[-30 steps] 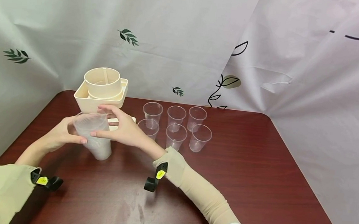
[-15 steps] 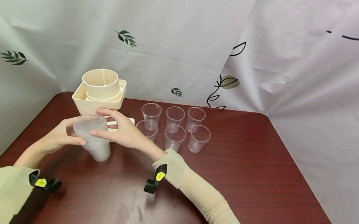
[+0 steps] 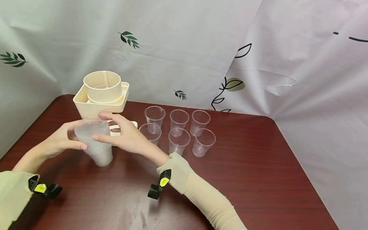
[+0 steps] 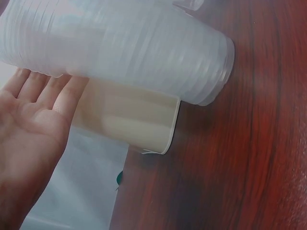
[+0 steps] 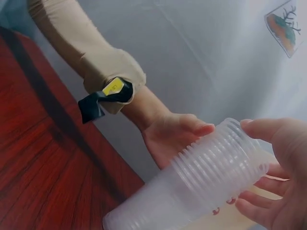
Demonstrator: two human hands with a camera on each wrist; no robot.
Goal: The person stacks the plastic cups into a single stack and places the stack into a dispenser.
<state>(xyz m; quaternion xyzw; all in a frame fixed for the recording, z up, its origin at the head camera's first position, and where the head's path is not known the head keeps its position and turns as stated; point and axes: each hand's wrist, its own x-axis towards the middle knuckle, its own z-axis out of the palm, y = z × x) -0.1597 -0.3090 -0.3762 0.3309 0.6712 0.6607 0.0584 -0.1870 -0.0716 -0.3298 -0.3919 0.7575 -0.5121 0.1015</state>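
A tall stack of nested clear plastic cups (image 3: 99,148) leans over the table, its rims toward the upper left and its base toward the lower right. My left hand (image 3: 58,140) grips the stack from the left, thumb in front and fingers behind; in the left wrist view those fingers (image 4: 67,98) reach up under the cups. From the other side, my right hand (image 3: 126,134) holds the rim end, with the thumb on the near side and the fingers across the far side. The right wrist view shows the right thumb (image 5: 261,128) on the end rim.
Several single clear cups (image 3: 178,143) stand upright in two rows right of the hands. Behind the stack is a cream holder (image 3: 99,107) with a round cup-like part on top. A patterned white sheet (image 3: 175,50) hangs behind the dark red table (image 3: 246,190).
The view has shifted slightly, moving the scene a little down and left. Both hands keep nearly the same hold on the cup stack.
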